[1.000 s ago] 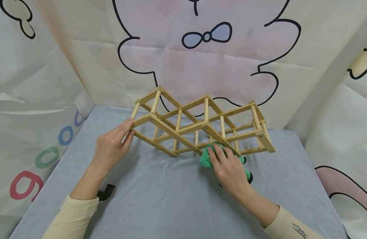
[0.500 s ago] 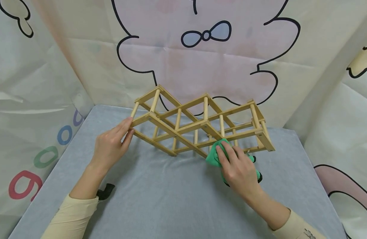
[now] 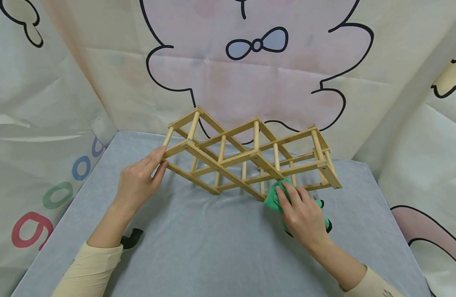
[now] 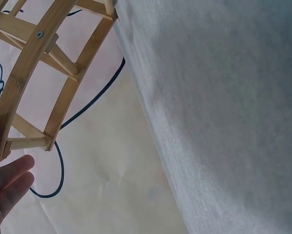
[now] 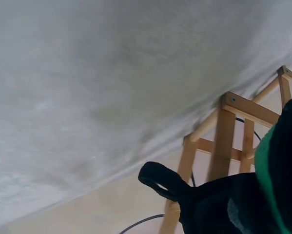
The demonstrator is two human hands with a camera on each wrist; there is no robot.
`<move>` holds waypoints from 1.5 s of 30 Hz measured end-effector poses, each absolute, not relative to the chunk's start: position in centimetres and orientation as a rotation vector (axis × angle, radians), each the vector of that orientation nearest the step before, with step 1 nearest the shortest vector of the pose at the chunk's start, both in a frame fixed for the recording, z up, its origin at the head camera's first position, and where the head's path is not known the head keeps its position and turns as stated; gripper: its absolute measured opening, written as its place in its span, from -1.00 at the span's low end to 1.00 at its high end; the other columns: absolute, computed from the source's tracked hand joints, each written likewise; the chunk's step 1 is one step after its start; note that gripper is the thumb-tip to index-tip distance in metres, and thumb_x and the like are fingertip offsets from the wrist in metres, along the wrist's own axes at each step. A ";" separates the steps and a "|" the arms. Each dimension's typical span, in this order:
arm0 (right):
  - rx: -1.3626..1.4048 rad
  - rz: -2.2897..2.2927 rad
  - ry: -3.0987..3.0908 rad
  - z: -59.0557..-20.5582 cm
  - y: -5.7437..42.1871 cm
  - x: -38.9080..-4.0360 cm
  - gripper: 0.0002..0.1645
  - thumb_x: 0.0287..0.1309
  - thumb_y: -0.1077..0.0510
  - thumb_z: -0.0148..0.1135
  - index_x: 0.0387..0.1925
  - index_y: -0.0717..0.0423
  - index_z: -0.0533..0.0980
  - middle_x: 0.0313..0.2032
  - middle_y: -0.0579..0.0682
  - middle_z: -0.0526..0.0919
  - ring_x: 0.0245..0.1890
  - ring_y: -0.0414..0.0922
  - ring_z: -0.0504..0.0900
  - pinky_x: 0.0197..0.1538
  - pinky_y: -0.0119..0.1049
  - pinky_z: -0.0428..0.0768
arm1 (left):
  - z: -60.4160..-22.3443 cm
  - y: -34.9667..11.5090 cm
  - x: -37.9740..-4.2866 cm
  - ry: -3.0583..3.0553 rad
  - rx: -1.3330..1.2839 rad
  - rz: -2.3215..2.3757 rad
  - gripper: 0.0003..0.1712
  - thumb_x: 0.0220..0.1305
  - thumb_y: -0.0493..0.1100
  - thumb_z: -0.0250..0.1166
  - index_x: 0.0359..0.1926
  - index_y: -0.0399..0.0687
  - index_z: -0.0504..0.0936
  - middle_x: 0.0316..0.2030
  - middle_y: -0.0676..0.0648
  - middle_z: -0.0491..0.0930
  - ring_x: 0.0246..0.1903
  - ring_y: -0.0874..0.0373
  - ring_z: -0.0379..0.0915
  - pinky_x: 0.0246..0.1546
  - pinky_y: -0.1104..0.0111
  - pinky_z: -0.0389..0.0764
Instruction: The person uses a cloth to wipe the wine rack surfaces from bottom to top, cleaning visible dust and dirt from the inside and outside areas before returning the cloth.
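A pale wooden folding lattice rack (image 3: 256,136) of crossed slats and round dowels stands opened out, low at the table's back. My left hand (image 3: 138,179) pinches its left end between thumb and fingers; the left wrist view shows fingertips beside the rack's (image 4: 19,83) end joint. With my right hand (image 3: 303,212) I grip a bunched green cloth (image 3: 273,201) with black edging against a lower front slat, right of centre. In the right wrist view the cloth's black edge and hanging loop (image 5: 158,178) cover part of the rack (image 5: 221,141).
A grey-blue covered table (image 3: 205,255) lies under everything. Behind it hangs a cartoon-printed backdrop (image 3: 220,78), close to the rack, with more printed sheets on both sides. A small black piece (image 3: 132,238) shows beside my left wrist.
My right hand has slid the green cloth rightward and slightly down along the slat. My left hand and the rack look unmoved.
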State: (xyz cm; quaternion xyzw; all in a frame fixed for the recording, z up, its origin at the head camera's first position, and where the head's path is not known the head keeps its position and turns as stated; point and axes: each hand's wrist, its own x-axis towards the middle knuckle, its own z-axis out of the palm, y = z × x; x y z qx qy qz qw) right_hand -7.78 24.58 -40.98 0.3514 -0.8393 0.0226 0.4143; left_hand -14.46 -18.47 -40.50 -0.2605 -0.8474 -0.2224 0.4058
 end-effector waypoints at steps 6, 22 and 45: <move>0.864 0.040 -2.142 -42.0 25.7 -7.4 -0.57 0.49 0.33 -0.12 0.03 0.41 0.67 -0.03 0.41 0.68 -0.32 0.35 0.65 -0.58 0.09 0.67 | -40.5 -18.5 -14.4 -2.139 -0.659 -0.564 -0.43 0.22 -0.35 0.48 0.28 -0.27 0.65 0.11 -0.23 0.72 -0.31 -0.24 0.77 -0.67 0.00 0.62; 0.806 -0.019 -2.351 -42.7 28.9 -6.3 -0.59 0.21 0.44 0.14 0.09 0.43 0.62 0.04 0.44 0.63 -0.23 0.38 0.65 -0.68 0.01 0.59 | -40.5 -18.5 -14.3 -2.140 -0.660 -0.565 -0.41 0.22 -0.35 0.48 0.30 -0.25 0.64 0.12 -0.23 0.71 -0.32 -0.24 0.76 -0.68 -0.01 0.61; 0.731 0.021 -2.314 -42.2 31.2 -6.3 -0.40 -0.17 0.55 0.35 0.06 0.44 0.64 0.01 0.43 0.64 -0.23 0.40 0.64 -0.55 0.16 0.66 | -40.7 -18.7 -14.4 -2.143 -0.663 -0.558 -0.42 0.22 -0.34 0.49 0.28 -0.24 0.66 0.14 -0.20 0.70 -0.24 -0.23 0.77 -0.64 -0.01 0.65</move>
